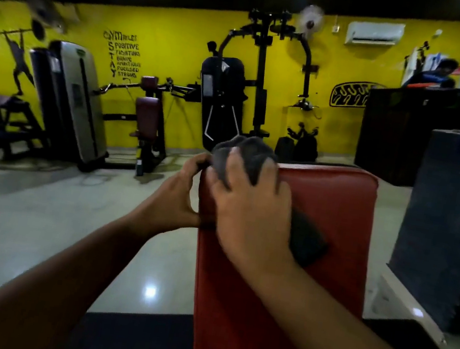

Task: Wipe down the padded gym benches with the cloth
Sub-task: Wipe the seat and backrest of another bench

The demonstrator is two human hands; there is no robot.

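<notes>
Both at the far corner of the red surface, the left hand grips its edge while the right hand clutches the grey cloth, best pressed flat.

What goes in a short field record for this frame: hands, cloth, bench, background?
left hand: grips the bench by its left edge, near the top
right hand: holds the cloth against the top left corner
cloth: grey, bunched over that corner
bench: red, padded; a dark flat thing lies by the right wrist, unclear what
background: yellow wall, machines, glossy floor
</notes>
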